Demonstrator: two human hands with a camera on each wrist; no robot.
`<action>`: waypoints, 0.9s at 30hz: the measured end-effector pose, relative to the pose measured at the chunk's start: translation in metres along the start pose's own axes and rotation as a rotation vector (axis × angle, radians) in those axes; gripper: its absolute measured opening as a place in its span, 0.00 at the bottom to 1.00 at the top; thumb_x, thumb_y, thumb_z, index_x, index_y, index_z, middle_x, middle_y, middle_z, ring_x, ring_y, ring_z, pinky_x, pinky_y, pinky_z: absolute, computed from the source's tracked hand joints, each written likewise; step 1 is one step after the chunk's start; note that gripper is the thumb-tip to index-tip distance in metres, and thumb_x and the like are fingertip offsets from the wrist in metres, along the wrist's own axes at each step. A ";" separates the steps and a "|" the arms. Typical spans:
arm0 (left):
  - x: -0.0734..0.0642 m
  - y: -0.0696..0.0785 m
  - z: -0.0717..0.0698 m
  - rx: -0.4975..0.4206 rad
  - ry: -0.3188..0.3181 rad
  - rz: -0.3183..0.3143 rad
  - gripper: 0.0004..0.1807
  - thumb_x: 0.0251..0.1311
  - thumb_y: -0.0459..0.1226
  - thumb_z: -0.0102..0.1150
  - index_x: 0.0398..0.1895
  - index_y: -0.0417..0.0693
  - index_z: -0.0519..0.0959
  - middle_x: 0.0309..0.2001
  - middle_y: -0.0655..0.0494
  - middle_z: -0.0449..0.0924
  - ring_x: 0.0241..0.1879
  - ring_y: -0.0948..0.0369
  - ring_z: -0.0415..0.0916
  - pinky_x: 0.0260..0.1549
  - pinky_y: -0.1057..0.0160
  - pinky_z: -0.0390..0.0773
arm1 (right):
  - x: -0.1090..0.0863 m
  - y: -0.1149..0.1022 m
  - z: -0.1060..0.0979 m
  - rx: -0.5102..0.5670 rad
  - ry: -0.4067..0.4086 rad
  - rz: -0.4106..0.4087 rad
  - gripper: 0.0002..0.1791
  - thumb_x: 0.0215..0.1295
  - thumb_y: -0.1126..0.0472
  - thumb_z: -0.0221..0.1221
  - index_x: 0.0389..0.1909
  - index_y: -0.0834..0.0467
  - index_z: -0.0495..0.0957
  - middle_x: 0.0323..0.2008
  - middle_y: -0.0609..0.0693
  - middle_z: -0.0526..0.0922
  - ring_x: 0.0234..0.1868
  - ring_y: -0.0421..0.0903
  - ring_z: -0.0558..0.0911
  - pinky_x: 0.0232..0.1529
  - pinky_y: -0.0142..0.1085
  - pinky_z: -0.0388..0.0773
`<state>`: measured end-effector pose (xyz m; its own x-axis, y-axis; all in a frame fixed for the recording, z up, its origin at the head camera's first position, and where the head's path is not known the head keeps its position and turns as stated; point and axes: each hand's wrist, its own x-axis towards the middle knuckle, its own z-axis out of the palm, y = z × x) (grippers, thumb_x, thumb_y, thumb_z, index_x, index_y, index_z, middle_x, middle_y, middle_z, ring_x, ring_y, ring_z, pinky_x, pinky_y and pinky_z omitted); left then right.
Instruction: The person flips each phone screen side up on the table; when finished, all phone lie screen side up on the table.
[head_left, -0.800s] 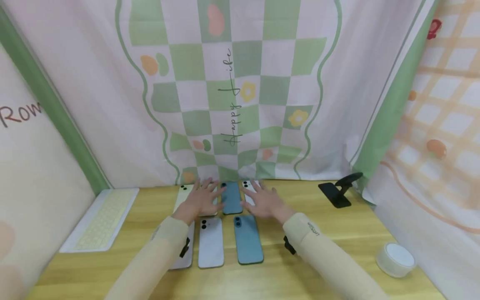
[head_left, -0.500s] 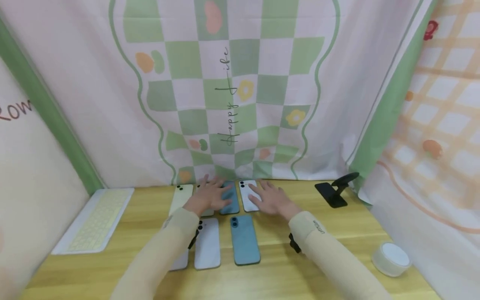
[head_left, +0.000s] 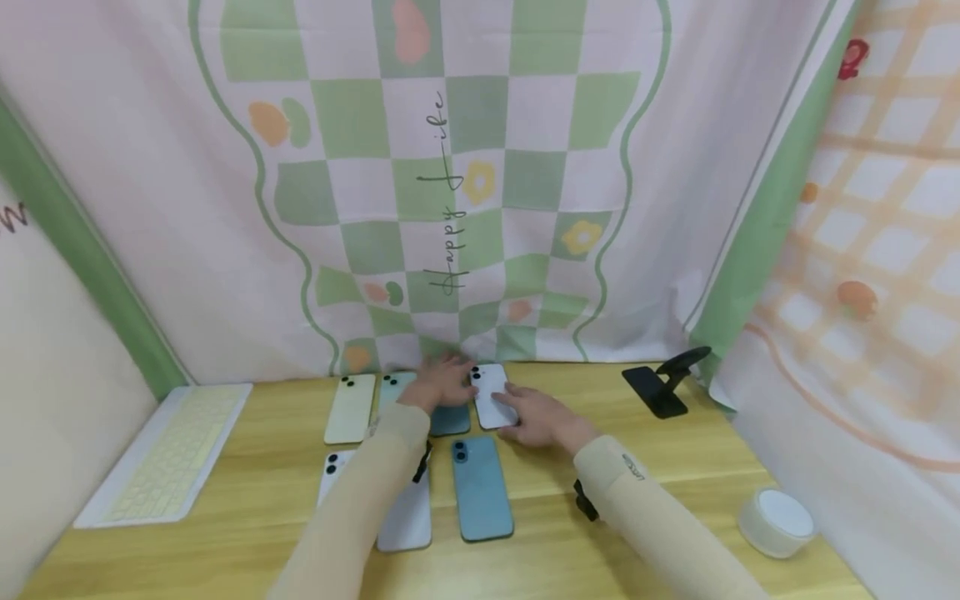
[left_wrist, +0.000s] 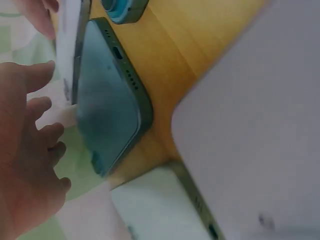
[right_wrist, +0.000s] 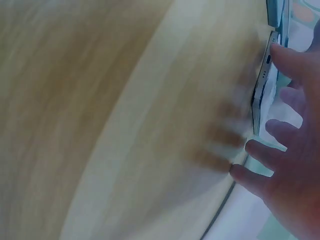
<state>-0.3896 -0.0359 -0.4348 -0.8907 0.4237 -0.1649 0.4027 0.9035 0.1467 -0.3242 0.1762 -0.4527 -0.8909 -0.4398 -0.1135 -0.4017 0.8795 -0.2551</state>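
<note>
A: Where is the phone that both of the person's hands are close to?

B: The white, rectangular phone with two dark camera lenses (head_left: 493, 407) lies back up at the right end of the back row, on the yellow-brown wooden table (head_left: 615, 542), near the white-and-green checked fabric curtain (head_left: 480, 275).

A: And its long axis?

B: Roughly from the curtain toward the person, the near end turned slightly right. The lenses sit in the far left corner.

A: Which hand is nearer?

B: The right hand (head_left: 542, 419), it seems. It comes in from the right and the near side; in the head view its fingertips overlap the right edge, with the thumb by the near right corner. The left hand (head_left: 446, 382) lies to the left, over the far part of the blue, rectangular phone (head_left: 452, 422).

A: Is either gripping?

B: Apparently not. The left fingers are loosely bent around nothing; the right ones are spread and slightly bent. Whether the right thumb presses the white phone's near edge cannot be told.

A: So what does the coming move turn on?

B: Probably on the white phone lying between the hands, its long sides facing them, with the blue phone just beside its left edge.
</note>
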 end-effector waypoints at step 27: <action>0.023 0.011 0.007 -0.101 -0.006 0.000 0.34 0.72 0.49 0.61 0.77 0.50 0.68 0.75 0.48 0.71 0.77 0.48 0.65 0.80 0.41 0.58 | -0.001 -0.012 0.000 -0.080 -0.006 0.003 0.31 0.77 0.48 0.58 0.75 0.55 0.69 0.79 0.60 0.65 0.76 0.61 0.72 0.74 0.53 0.72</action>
<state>-0.4044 -0.0155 -0.4443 -0.8892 0.4244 -0.1709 0.3791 0.8926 0.2442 -0.3181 0.1661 -0.4497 -0.8906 -0.4385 -0.1203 -0.4153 0.8922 -0.1775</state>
